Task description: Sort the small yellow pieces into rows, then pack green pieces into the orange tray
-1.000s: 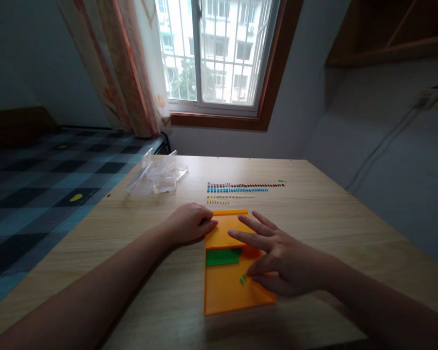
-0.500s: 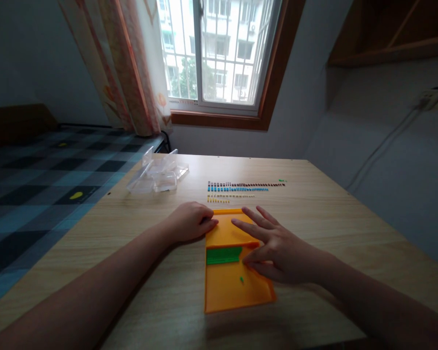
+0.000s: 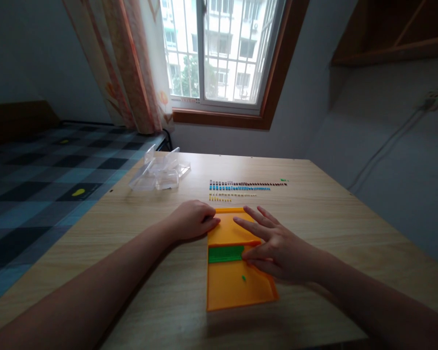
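An orange tray (image 3: 237, 291) lies on the wooden table (image 3: 314, 218) in front of me. A green strip of small pieces (image 3: 224, 253) crosses its middle, and one loose green piece (image 3: 243, 278) lies on the tray floor. My left hand (image 3: 191, 219) rests curled against the tray's upper left edge. My right hand (image 3: 277, 245) lies over the tray's right side, fingers spread, thumb and forefinger close together at the right end of the green strip. Whether they pinch a piece I cannot tell.
Rows of tiny dark, blue and yellow pieces (image 3: 241, 187) are lined up beyond the tray, with a few green ones (image 3: 283, 180) at the right end. Clear plastic boxes (image 3: 159, 172) sit at the table's far left. A checkered bed (image 3: 40, 194) lies left.
My right hand drew back from the lower tray floor up to the green strip's right end. Two loose green pieces on the floor became one. My left hand stayed put.
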`<state>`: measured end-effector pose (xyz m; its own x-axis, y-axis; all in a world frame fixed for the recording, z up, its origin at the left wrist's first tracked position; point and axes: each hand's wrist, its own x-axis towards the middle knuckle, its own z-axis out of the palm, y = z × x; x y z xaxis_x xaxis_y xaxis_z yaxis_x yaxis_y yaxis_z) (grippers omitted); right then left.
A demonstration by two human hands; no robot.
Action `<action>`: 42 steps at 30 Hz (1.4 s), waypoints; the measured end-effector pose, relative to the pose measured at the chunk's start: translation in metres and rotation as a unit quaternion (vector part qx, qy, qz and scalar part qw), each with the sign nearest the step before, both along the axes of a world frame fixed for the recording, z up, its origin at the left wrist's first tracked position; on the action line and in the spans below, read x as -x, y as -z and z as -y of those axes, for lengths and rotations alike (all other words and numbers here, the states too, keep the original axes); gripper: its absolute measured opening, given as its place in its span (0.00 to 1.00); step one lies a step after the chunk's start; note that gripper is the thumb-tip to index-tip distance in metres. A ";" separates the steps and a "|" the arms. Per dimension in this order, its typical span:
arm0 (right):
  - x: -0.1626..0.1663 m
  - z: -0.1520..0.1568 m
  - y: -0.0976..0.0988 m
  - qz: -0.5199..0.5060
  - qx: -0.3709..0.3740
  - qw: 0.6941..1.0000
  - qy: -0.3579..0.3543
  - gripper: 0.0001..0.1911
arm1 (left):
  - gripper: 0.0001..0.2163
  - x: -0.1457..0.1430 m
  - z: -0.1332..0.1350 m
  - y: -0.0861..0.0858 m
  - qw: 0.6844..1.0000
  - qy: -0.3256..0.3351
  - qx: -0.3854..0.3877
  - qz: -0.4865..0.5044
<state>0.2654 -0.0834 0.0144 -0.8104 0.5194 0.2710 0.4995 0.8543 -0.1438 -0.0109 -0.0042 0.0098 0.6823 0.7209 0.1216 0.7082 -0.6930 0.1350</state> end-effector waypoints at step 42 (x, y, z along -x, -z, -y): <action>0.001 0.002 0.000 -0.013 0.001 1.000 0.004 0.10 | 0.19 -0.001 0.001 -0.003 1.000 -0.006 0.002 -0.013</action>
